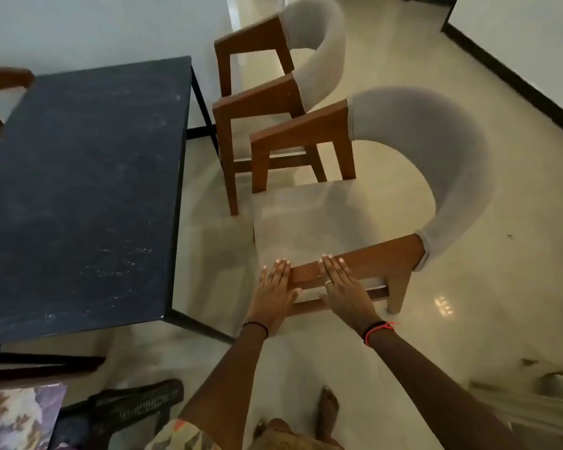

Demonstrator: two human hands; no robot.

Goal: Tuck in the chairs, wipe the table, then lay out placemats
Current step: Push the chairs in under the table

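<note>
A dark, dusty table [78, 190] fills the left half of the head view. To its right stands a wooden chair [364, 196] with a grey curved back and pale seat, pulled away from the table. My left hand [275, 290] and my right hand [342, 287] both rest on its near wooden armrest, thumbs wrapped under the rail. A second matching chair [273, 76] stands behind it, also out from the table.
Part of a third chair [0, 92] shows at the table's far left edge. A patterned mat or cloth [17, 417] and a dark woven item [143, 407] lie at the bottom left. My bare foot [327, 414] stands on the glossy tiled floor. Walls with dark skirting run along the right.
</note>
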